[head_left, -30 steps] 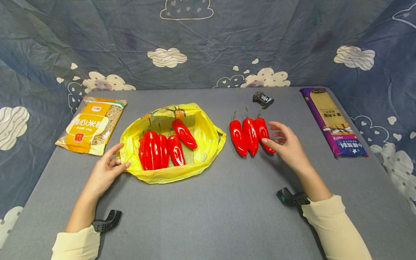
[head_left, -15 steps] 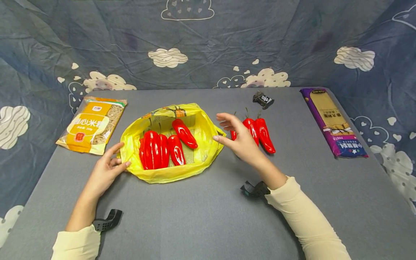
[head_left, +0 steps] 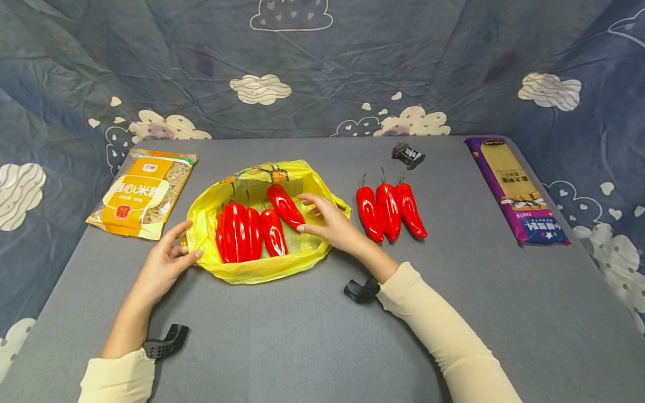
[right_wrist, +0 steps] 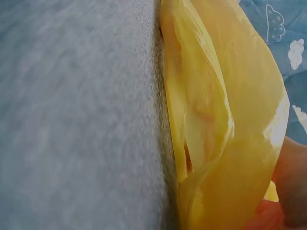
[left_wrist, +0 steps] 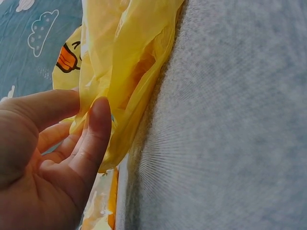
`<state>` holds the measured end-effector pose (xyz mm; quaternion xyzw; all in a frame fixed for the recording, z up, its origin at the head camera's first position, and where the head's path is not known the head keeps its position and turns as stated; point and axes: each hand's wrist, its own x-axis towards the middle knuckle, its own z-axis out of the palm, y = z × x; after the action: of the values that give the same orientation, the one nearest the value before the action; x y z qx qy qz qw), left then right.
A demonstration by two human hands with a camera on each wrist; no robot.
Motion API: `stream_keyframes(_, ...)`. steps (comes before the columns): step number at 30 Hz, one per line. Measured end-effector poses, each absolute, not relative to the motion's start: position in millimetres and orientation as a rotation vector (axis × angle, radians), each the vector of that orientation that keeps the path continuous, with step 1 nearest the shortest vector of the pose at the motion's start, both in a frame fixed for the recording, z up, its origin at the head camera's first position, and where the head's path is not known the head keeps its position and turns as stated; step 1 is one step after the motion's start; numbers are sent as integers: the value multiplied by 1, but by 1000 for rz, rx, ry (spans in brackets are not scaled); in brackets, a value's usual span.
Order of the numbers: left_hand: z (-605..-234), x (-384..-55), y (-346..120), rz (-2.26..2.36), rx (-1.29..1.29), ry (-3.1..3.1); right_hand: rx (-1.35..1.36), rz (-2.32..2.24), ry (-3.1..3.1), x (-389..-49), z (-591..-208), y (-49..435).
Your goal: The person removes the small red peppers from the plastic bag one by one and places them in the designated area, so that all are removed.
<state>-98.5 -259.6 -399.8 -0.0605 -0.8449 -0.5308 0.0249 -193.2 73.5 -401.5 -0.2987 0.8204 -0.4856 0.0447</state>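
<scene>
Gray counter [head_left: 282,341], blue cloud-print cloth [head_left: 383,50] behind & at sides. Noodle pk [head_left: 136,196] on L, purple pasta pk [head_left: 519,190] on R, small blk packet [head_left: 408,155] nr back edge. L hand [head_left: 160,267]: narrow grip, pinching L side of yellow bag [head_left: 262,274]. R hand [head_left: 336,226]: grip part-way open over bag's R side, thumb at tip of red pepper [head_left: 286,207] inside; can't tell if touching. More peppers [head_left: 234,232] in bag; 3 peppers [head_left: 388,212] on counter, R of bag. R-wrist view: bag hides most of R hand. Cream sleeves [head_left: 118,375] cut off at bottom, head view.
</scene>
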Motion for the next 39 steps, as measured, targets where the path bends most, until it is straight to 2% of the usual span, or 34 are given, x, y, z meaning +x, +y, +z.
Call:
stream_keyframes(11, -401, -98, -263, -1625, -197, -2636, -816, -1466, 2437, -206, -412, 57)
stream_keyframes(27, -403, -100, -262, -1631, -186, -2633, -821, -1151, 2578, -204, -400, 53)
stream_keyframes(39, -403, -99, -263, -1636, -198, -2623, -690, -1258, 2503, -199, -398, 58)
